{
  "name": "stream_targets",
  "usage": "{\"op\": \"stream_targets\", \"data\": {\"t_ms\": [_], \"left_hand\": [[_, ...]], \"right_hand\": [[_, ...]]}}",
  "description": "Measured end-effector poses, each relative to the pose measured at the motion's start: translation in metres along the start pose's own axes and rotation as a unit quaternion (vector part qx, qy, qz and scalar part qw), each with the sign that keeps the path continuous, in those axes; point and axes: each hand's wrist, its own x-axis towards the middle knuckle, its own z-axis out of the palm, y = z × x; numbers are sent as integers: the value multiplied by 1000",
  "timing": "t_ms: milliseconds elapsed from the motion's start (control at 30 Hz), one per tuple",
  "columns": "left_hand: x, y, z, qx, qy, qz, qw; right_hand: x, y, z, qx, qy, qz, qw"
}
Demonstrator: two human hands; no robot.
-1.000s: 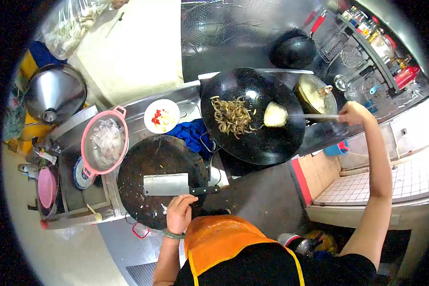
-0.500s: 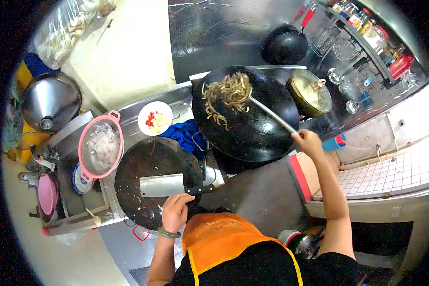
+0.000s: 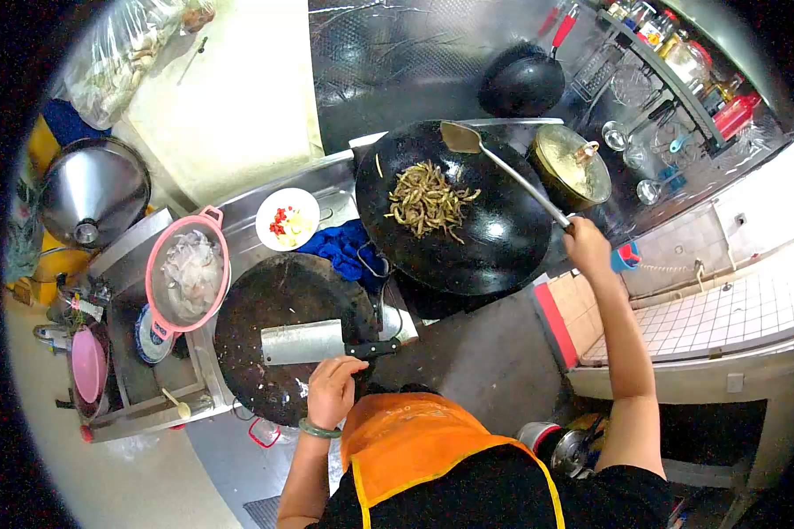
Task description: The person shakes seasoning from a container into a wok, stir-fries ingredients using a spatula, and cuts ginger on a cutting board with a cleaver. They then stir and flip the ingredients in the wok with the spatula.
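My right hand (image 3: 588, 247) is closed around the handle of a wok spatula (image 3: 525, 182). Its flat blade is raised over the far rim of a large black wok (image 3: 503, 242), apart from the food. Brown-green strips of food (image 3: 430, 201) lie heaped in the wok. My left hand (image 3: 331, 390), fingers curled together with nothing visible in them, is at the near edge of a round dark chopping board (image 3: 278, 286). A cleaver (image 3: 304, 342) lies flat on the board; its black handle is just beyond my left fingertips.
A pink colander (image 3: 156, 300) of pale, translucent pieces stands left of the board. Behind are a white bowl (image 3: 265, 231) of red and pale chopped bits and a blue cloth (image 3: 331, 254). A lidded pot (image 3: 573, 167) sits right of the wok. A small pan (image 3: 522, 88) hangs behind.
The spatula has left the food and swung up to the wok's far rim. The strips have dropped into a heap nearer the wok's middle. My left hand has barely moved.
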Motion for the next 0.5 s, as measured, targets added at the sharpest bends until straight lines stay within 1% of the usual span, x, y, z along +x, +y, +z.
{"op": "stream_targets", "data": {"t_ms": [33, 100, 200, 233, 300, 333, 367, 433, 500], "left_hand": [[-1, 0, 0, -6, -3, -1, 1000], [-2, 0, -1, -12, -5, -2, 1000], [-3, 0, 1, -13, 5, 1, 1000], [-3, 0, 1, -11, 8, 2, 1000], [-4, 1, 2, -5, 7, 2, 1000], [-4, 1, 3, -2, 2, 1, 1000], [-3, 2, 4, 1, -3, 1, 1000], [-1, 3, 3, 2, -15, 21, 1000], [1, 4, 2, 5, -14, 25, 1000]], "right_hand": [[3, -8, 14, 15, -49, 30, 998], [-3, -21, 26, 59, -93, 8, 994], [-26, -53, 11, 76, -71, 44, 994], [-35, -56, 12, 126, -72, 30, 989], [-48, -57, 17, 177, -108, -25, 978], [-52, -60, 17, 165, -132, -45, 976], [-60, -61, 12, 165, -167, -29, 972], [-77, -61, -3, 112, -164, -61, 978], [-92, -45, -38, 59, -245, -12, 968]]}}
